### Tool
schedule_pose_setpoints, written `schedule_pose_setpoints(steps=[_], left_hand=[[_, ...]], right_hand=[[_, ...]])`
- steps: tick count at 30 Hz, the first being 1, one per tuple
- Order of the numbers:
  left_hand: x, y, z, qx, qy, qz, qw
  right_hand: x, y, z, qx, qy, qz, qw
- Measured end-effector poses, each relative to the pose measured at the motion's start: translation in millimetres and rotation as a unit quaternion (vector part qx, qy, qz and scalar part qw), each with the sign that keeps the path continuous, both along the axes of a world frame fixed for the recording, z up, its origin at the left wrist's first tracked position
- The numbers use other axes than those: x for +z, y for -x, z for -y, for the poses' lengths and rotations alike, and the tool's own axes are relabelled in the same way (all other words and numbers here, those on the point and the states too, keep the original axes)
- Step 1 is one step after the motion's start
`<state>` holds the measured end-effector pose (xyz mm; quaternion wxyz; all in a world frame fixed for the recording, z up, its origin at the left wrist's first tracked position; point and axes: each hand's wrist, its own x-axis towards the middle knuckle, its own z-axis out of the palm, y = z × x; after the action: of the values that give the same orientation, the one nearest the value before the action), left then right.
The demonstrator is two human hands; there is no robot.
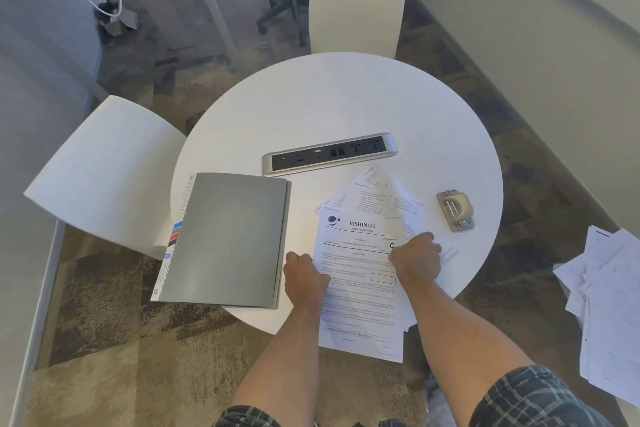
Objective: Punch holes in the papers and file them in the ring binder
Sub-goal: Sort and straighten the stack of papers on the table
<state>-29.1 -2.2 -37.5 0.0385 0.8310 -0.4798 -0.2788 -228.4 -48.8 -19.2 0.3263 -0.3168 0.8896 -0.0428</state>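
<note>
A loose fan of printed papers (pixel 360 246) lies on the round white table (pixel 332 104), the top sheet hanging over the near edge. My left hand (pixel 304 277) grips that stack at its left edge. My right hand (pixel 417 258) holds the sheets at their right side, fingers curled around them. A closed grey ring binder (pixel 225 239) with coloured index tabs rests at the table's left, partly over the edge. A beige hole punch (pixel 455 210) sits on the table to the right of the papers, apart from both hands.
A silver power socket strip (pixel 329 153) is set in the table's middle. White chairs stand at the far side (pixel 356 7) and at the left (pixel 104 170). Another pile of papers (pixel 609 312) lies at the right, off the table.
</note>
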Motion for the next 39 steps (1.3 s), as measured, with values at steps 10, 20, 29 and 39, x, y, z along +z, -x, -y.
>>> schedule_pose_setpoints(steps=[10, 20, 29, 39], left_hand=[[1.6, -9.6, 0.2, 0.018, 0.016, -0.066, 0.998], [17.3, -23.7, 12.1, 0.147, 0.114, -0.336, 0.923], [38.1, -22.2, 24.6, 0.236, 0.060, -0.492, 0.835], [23.1, -27.0, 19.1, 0.258, 0.047, -0.485, 0.834]], right_hand=[[-1.2, 18.7, -7.4, 0.010, 0.020, 0.017, 1.000], [-5.2, 32.5, -11.4, 0.021, 0.204, 0.215, 0.955], [16.6, 33.2, -5.5, 0.001, 0.169, 0.418, 0.893], [17.5, 30.1, 1.2, 0.005, 0.162, 0.495, 0.853]])
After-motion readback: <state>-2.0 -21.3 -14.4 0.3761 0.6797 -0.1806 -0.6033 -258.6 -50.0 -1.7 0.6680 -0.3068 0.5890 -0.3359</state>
